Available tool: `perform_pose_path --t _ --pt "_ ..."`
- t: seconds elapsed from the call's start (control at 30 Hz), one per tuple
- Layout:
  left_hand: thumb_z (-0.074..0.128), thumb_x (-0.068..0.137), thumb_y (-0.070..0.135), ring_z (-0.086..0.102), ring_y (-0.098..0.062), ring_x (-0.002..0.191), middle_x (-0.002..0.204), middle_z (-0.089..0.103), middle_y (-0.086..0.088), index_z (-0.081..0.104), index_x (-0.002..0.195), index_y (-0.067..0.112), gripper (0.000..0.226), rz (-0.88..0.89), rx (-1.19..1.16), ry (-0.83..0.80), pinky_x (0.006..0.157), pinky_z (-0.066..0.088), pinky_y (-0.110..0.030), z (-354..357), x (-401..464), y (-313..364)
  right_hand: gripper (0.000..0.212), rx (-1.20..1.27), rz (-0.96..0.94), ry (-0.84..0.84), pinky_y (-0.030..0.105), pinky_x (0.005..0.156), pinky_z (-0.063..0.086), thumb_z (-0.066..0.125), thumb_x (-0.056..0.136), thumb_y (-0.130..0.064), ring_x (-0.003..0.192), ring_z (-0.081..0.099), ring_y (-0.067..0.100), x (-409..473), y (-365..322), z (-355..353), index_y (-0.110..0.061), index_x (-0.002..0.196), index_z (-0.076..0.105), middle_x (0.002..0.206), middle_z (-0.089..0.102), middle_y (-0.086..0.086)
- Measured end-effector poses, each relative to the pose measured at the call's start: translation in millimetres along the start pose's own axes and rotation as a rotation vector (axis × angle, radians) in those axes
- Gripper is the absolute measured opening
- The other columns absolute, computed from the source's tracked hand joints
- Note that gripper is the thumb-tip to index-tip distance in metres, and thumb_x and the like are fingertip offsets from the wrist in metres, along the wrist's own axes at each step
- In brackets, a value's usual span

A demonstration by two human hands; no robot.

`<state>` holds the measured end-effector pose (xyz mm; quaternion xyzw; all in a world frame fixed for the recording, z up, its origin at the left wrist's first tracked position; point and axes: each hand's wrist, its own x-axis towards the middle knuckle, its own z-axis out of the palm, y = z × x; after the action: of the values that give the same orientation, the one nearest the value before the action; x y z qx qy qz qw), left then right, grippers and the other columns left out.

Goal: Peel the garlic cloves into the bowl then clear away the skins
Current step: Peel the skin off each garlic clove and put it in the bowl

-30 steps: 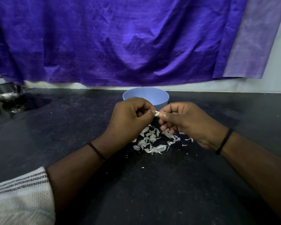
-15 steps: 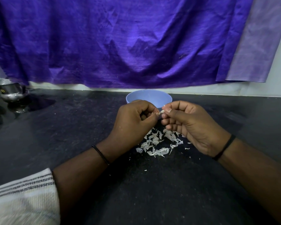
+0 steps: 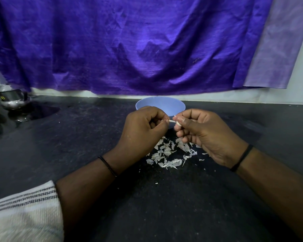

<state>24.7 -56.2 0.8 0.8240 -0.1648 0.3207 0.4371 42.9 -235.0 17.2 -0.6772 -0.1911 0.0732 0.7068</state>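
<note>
White garlic clove [image 3: 178, 124] pinched in right hand [image 3: 206, 135] fingers, above skins [image 3: 170, 152] on dark bench [image 3: 77, 145], before blue bowl [image 3: 160, 104]. Skin strip [image 3: 171, 121] stretched from clove to left hand [image 3: 142, 131], clamped between thumb and forefinger.

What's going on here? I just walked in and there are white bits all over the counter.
A person is peeling garlic. The right hand holds a clove while the left hand pinches a strip of skin coming off it. They work just in front of a blue bowl. The white bits are skins piled on the counter under the hands, not yet cleared away.
</note>
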Motion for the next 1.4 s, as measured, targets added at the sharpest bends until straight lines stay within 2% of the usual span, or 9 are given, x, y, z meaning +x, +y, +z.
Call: perform_pose_path --t 0.13,0.37,0.57,0.77,0.9,1.03,1.2,1.3,1.4 --pt "0.069 0.088 0.01 0.061 -0.022 0.055 0.065 0.064 0.002 0.072 0.08 0.016 0.01 -0.026 0.0 0.038 0.053 0.053 -0.038 -0.6 0.9 -1.3 0.011 0.054 0.033 -0.038 0.021 0.052 0.05 0.065 0.091 -0.012 0.06 0.059 0.012 0.9 0.2 -0.2 -0.006 0.101 0.065 0.073 0.067 0.007" --pt "0.069 0.087 0.011 0.062 -0.016 0.056 0.065 0.064 0.008 0.071 0.078 0.02 0.013 -0.092 0.032 0.065 0.057 0.053 -0.032 -2.5 3.2 -1.9 0.022 0.139 0.079 -0.044 0.018 0.047 0.048 0.069 0.078 -0.021 0.056 0.058 0.009 0.0 -4.4 -1.0 -0.006 0.093 0.066 0.07 0.067 0.004" --pt "0.067 0.091 0.021 0.06 -0.004 0.063 0.073 0.065 0.01 0.07 0.08 0.023 0.012 -0.056 0.134 -0.023 0.062 0.05 -0.028 -0.6 1.8 -2.9 0.027 0.216 0.081 -0.05 0.017 0.052 0.052 0.064 0.082 -0.023 0.062 0.063 0.009 1.0 -5.1 -2.3 -0.002 0.099 0.068 0.076 0.07 0.006" --pt "0.062 0.093 0.028 0.052 -0.009 0.061 0.066 0.053 0.005 0.051 0.06 0.022 0.036 -0.055 0.238 -0.078 0.058 0.042 -0.031 -2.7 4.4 -4.2 0.029 0.228 0.094 -0.04 0.019 0.055 0.055 0.07 0.074 -0.014 0.066 0.067 0.012 1.5 -7.2 -3.9 0.0 0.1 0.07 0.082 0.073 0.011" --pt "0.056 0.09 0.027 0.05 -0.01 0.063 0.072 0.055 0.005 0.057 0.069 0.015 0.025 -0.008 0.189 -0.096 0.059 0.042 -0.032 -3.6 4.1 1.0 0.025 0.221 0.082 -0.031 0.017 0.054 0.054 0.068 0.077 -0.015 0.064 0.065 0.01 2.4 -6.3 -4.9 -0.002 0.098 0.071 0.08 0.071 0.008" --pt "0.062 0.09 0.011 0.053 -0.016 0.056 0.083 0.063 0.007 0.065 0.088 0.018 0.007 -0.034 0.035 -0.1 0.053 0.042 -0.022 -3.4 1.1 6.8 0.025 0.193 0.067 -0.036 0.019 0.059 0.055 0.068 0.079 -0.016 0.069 0.067 0.011 2.7 -4.4 -6.6 -0.003 0.1 0.072 0.086 0.072 0.01" --pt "0.071 0.088 0.017 0.056 -0.02 0.056 0.081 0.066 0.004 0.07 0.083 0.019 0.005 -0.039 -0.077 -0.052 0.052 0.044 -0.022 -0.4 -0.2 7.7 0.029 0.179 0.058 -0.014 0.019 0.058 0.055 0.071 0.076 -0.014 0.068 0.066 0.012 3.5 -4.1 -6.4 -0.001 0.102 0.072 0.084 0.072 0.011" --pt "0.073 0.087 0.013 0.053 -0.01 0.053 0.076 0.067 0.004 0.072 0.082 0.018 0.007 -0.05 -0.113 -0.048 0.052 0.043 -0.021 0.3 -0.2 6.2 0.032 0.178 0.048 -0.004 0.019 0.058 0.056 0.071 0.075 -0.014 0.067 0.066 0.012 3.4 -4.4 -5.3 0.001 0.102 0.07 0.082 0.072 0.01" --pt "0.074 0.086 0.011 0.052 -0.004 0.053 0.073 0.067 0.005 0.073 0.081 0.018 0.008 -0.072 -0.129 -0.056 0.052 0.042 -0.018 0.7 -0.1 6.0 0.022 0.174 0.039 -0.01 0.02 0.059 0.057 0.067 0.083 -0.008 0.069 0.068 0.013 3.0 -3.6 -5.6 0.002 0.102 0.069 0.082 0.072 0.011"
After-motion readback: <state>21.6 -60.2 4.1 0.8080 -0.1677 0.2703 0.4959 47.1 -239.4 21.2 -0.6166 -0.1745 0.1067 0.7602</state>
